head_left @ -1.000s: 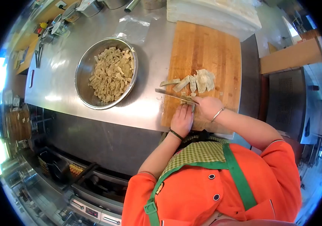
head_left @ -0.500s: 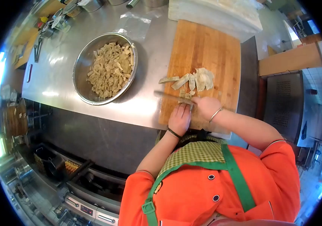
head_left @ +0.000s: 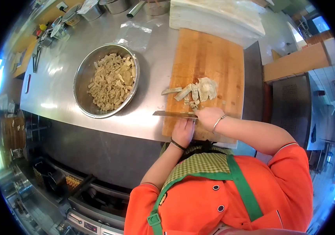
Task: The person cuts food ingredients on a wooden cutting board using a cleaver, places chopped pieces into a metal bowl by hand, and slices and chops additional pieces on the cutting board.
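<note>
My right hand (head_left: 210, 118) is wrapped round the handle of a knife (head_left: 173, 114), whose blade points left across the near part of a wooden cutting board (head_left: 210, 47). My left hand (head_left: 183, 132) rests on the board just on the near side of the blade, fingers curled and pressed together. Whatever lies beneath those fingers is hidden. Beyond the knife are small cut bits (head_left: 193, 104) of a pale, greyish food. Several strips (head_left: 183, 92) and a wider flat piece (head_left: 207, 89) of the same food lie farther up.
Left of the board, a large metal bowl (head_left: 77, 86) holds many chopped pale pieces. A clear plastic bag (head_left: 134, 34) lies behind it on the steel table (head_left: 54, 90). A white block-like box (head_left: 214, 19) stands at the board's far end. Pots (head_left: 114, 6) line the back.
The knife has turned so its blade lies more level across the view, and it has come nearer my left fingers. The whole view has shifted slightly.
</note>
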Demonstrator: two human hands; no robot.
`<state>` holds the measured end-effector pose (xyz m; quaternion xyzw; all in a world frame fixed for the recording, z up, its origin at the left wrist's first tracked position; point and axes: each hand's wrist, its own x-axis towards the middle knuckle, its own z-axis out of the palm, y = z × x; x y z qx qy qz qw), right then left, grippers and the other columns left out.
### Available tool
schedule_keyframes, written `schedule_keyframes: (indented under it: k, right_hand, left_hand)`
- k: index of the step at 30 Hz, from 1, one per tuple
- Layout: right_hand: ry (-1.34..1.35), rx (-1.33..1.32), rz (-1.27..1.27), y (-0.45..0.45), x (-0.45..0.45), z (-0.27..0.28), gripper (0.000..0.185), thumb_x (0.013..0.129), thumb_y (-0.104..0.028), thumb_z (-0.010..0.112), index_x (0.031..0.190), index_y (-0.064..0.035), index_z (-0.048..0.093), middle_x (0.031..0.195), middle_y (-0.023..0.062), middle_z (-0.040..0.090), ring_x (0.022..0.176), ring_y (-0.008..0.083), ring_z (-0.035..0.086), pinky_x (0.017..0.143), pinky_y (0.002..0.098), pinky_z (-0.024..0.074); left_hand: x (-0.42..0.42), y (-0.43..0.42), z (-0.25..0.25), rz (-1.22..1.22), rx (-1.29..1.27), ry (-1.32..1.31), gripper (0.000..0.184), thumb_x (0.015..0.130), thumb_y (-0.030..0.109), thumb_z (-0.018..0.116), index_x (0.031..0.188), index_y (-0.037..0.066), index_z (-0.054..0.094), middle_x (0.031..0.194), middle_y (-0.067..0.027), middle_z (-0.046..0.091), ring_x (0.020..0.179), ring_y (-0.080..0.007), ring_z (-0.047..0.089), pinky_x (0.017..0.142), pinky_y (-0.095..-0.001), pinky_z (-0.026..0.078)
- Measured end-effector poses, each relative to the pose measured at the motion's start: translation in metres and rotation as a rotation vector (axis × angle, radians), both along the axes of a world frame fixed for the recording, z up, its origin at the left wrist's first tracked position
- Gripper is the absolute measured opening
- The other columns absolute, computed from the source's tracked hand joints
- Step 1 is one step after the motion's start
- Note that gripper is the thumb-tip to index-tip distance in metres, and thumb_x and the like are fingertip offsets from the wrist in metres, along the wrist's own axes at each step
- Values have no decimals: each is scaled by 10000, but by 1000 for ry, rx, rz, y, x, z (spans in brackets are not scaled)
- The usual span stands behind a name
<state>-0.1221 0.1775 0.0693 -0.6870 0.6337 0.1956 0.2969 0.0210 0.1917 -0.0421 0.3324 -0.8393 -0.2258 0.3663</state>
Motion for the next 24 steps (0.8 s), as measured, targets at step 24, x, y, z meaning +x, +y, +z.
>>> schedule_keyframes:
  k: [24]
  right_hand:
    - [31,51,-7,18,-10,29,194,812,-108,452,958,-46,564,839,167,644,788,325,630,660,434,493]
  left_hand:
    - [5,2,2,12,-36,-36,216,747,75,609,949,3,589,968,-149,565,871,-317,552,774,-377,467]
